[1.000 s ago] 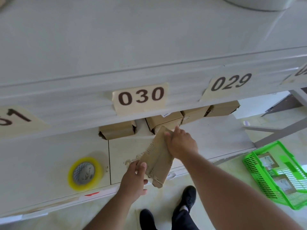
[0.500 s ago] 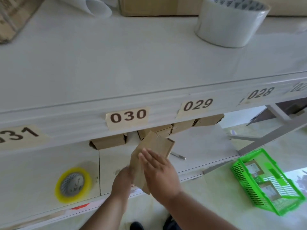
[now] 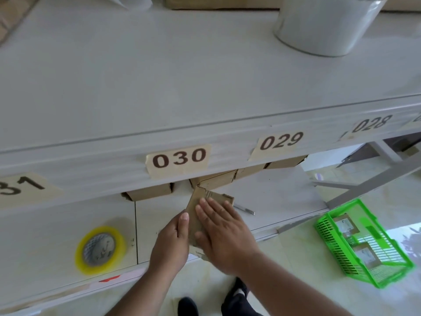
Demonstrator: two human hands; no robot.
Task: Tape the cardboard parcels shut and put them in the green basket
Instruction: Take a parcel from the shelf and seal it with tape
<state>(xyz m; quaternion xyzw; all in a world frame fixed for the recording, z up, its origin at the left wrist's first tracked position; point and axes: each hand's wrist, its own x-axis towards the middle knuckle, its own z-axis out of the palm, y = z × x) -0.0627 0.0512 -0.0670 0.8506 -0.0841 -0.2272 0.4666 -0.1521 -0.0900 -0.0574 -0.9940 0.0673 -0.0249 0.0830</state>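
The flat brown cardboard parcel (image 3: 200,202) is being covered over most of its face by the right hand (image 3: 222,233) and along its left edge by the left hand (image 3: 170,242). The row of brown cardboard boxes (image 3: 150,193) is being hidden in its upper part by the white shelf edge (image 3: 91,169). The large white tape roll (image 3: 323,26) is being cut off by the top edge. The labels on the parcels in the green plastic basket (image 3: 330,247) are being rendered too small to read.

Paper labels are taped along the shelf edge (image 3: 227,142): "030" (image 3: 178,160), "029" (image 3: 279,143), "028" (image 3: 370,124). At far left only "31" (image 3: 22,188) is seen, cut off.
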